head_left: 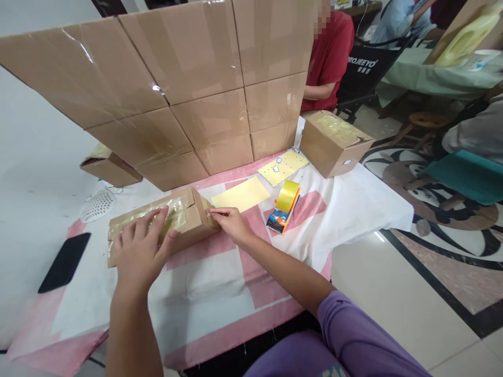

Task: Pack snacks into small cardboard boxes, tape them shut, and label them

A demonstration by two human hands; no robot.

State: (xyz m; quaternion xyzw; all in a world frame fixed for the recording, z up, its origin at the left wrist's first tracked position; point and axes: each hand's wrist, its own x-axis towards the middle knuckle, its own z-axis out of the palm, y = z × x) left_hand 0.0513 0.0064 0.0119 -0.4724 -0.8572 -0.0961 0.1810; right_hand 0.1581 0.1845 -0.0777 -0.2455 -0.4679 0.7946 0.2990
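A long, taped cardboard box point(181, 212) lies on the pink and white tablecloth point(220, 298) in front of me. My left hand point(141, 251) rests on its top near the left end, fingers spread flat on the clear tape. My right hand point(231, 222) is at the box's right end, with thumb and fingers pinched on a small white piece at the corner. A yellow tape dispenser point(286, 205) with an orange and blue handle lies to the right of my right hand.
A wall of stacked taped cartons point(188, 89) stands behind the box. Two yellow sheets point(243, 195) point(283, 166) lie near it, and another carton point(334, 142) at the right. A black phone point(65, 262) lies at left. A person in a red shirt point(330, 57) sits behind.
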